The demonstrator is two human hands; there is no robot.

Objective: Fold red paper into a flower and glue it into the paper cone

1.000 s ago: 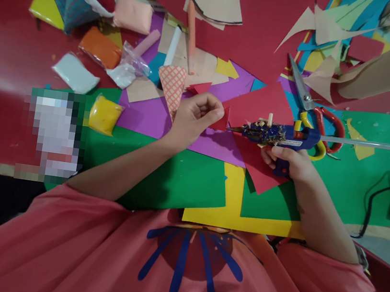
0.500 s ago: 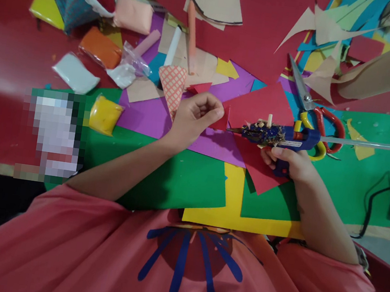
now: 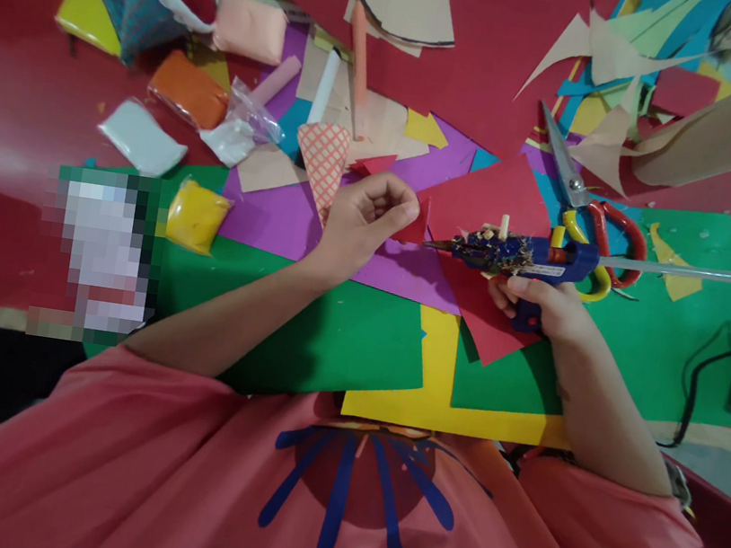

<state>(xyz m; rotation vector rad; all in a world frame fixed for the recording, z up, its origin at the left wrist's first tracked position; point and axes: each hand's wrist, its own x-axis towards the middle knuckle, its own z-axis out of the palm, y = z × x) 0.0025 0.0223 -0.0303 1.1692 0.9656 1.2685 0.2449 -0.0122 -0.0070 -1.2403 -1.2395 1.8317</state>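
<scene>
My left hand (image 3: 374,216) pinches a small red paper piece (image 3: 419,222), which is partly hidden behind the fingers. My right hand (image 3: 541,306) wraps round the handle of a blue glue gun (image 3: 548,258), with a finger at the trigger. The gun's nozzle points left, and its tip is at the lower edge of the red piece. Dried glue and scraps crust the gun's front, and a clear glue stick (image 3: 699,272) sticks out of its back. Beside my left hand lies a paper cone (image 3: 323,159) with a red lattice pattern.
Scissors (image 3: 580,195) with red and yellow handles lie just behind the glue gun. Bagged clay packs (image 3: 191,91) are scattered at the left. Red, purple and green sheets (image 3: 303,329) overlap under my hands. A beige paper roll (image 3: 726,125) stands at the upper right.
Almost nothing differs. The glue gun has shifted very slightly to the left, while my left hand stays in place with the red piece.
</scene>
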